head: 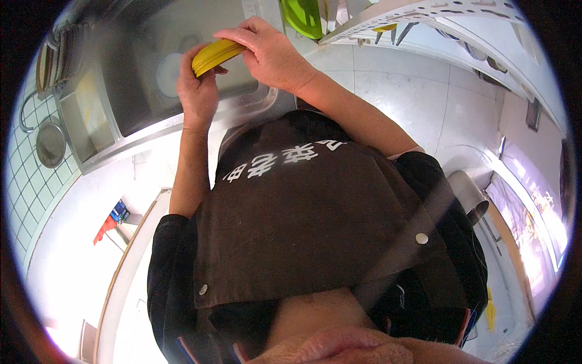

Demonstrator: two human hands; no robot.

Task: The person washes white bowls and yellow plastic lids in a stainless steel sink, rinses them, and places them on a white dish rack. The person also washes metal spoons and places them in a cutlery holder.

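My left hand (198, 91) and my right hand (273, 57) hold a small yellow stack of nested dishes (217, 53) between them, above a stainless steel sink (136, 86). The left fingers wrap its near left end; the right thumb and fingers grip its right end. The stack is tilted, with its layered rims towards me. Below and behind my left hand, a round whitish dish (170, 75) lies in the sink basin, partly hidden by the hand.
Dark-edged plates (59, 57) stand in a row at the sink's far left, near a round metal strainer (51, 143). A green basin (302, 17) sits beside a white perforated rack (409, 10) at the upper right. A metal pot (468, 195) is behind my right shoulder.
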